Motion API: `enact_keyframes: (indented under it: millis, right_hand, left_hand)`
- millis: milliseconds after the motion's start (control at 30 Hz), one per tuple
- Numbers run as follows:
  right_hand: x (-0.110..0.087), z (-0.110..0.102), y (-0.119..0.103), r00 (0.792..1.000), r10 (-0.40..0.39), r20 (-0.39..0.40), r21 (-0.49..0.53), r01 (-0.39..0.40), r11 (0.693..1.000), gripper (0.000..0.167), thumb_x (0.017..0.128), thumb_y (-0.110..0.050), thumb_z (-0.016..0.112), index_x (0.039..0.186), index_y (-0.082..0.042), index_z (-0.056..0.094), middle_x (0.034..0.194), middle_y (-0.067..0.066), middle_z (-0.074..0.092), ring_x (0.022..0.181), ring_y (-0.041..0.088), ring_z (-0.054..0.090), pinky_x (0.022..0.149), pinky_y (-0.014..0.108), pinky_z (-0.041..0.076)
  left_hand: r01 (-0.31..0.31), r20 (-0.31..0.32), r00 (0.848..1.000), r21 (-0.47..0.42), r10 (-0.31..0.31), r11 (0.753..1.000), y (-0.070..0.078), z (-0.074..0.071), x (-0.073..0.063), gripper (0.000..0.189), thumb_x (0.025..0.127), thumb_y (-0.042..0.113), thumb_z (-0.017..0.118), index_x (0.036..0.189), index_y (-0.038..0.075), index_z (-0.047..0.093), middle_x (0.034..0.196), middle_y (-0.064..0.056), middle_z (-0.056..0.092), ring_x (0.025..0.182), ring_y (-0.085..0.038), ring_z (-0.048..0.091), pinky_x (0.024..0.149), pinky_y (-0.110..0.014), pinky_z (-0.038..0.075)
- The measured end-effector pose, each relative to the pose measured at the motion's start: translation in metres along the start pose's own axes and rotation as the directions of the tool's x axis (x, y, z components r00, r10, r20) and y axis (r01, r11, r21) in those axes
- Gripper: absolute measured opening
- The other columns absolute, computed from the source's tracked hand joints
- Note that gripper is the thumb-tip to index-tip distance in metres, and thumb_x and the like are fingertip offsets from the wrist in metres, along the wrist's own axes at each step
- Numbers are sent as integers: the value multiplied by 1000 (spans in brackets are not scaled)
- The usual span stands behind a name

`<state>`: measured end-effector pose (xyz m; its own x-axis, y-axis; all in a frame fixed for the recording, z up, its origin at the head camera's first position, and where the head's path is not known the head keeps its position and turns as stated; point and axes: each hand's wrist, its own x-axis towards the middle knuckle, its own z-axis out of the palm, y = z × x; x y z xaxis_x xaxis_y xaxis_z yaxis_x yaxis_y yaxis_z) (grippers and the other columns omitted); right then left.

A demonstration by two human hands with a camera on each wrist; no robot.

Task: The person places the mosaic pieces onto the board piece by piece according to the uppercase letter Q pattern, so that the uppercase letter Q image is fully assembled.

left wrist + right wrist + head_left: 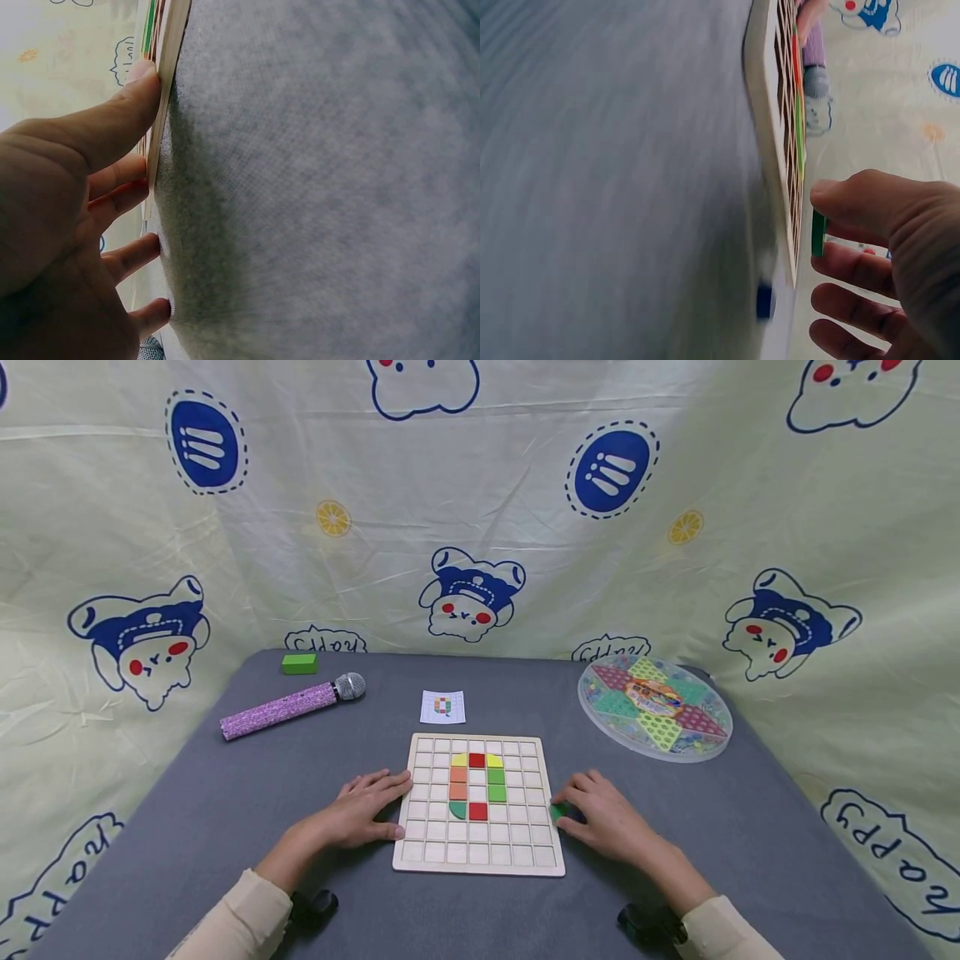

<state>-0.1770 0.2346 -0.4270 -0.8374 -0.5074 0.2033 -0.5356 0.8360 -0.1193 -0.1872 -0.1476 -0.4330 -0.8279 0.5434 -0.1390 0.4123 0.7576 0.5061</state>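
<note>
A pale wooden grid board [441,853] lies mid-table with several coloured tiles set in its squares: red, yellow, orange and green, with a dark green quarter-round tile [458,810] at lower left. My left hand [365,810] touches the board's left edge, fingers extended; the left wrist view shows the thumb against the rim. By the right edge, my right hand [606,817] pinches a small green tile [819,232] between thumb and fingertips. A small dark blue piece [765,300] is under that hand, seen in the right wrist view.
A printed card [442,707] with a small coloured pattern lies behind the board. At the left are a purple glittery microphone [281,710] and a green block [300,663]. A round patterned game box [654,708] stands back right. A printed cloth hangs behind the grey table.
</note>
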Motion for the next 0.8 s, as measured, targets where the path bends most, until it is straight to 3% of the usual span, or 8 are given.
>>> enact_keyframes:
  millis: [200,467,800]
  right_hand:
    - [13,6,-21,997,-73,12,34,72,997,21,81,-27,73,100,-18,70,94,-5,58,85,9,43,73,30,40]
    - [30,15,-45,984,-175,-37,5,176,984,20,81,-27,72,98,-16,71,92,-4,60,84,11,46,74,29,41]
    - [46,27,-53,964,-209,-162,-76,199,977,16,74,-23,74,89,-17,73,84,-3,60,74,11,43,65,25,38]
  left_hand:
    - [4,0,1000,-3,-4,1000,-1,1,0,72,88,39,63,147,11,33,156,-8,28,145,-38,17,109,-68,11]
    - [15,-2,1000,-2,-15,1000,-1,0,0,72,88,40,63,147,12,33,156,-7,28,145,-38,16,109,-68,10]
    - [-18,-10,1000,-7,17,1000,-1,1,-1,72,88,40,63,147,10,33,156,-10,28,144,-39,17,109,-68,10]
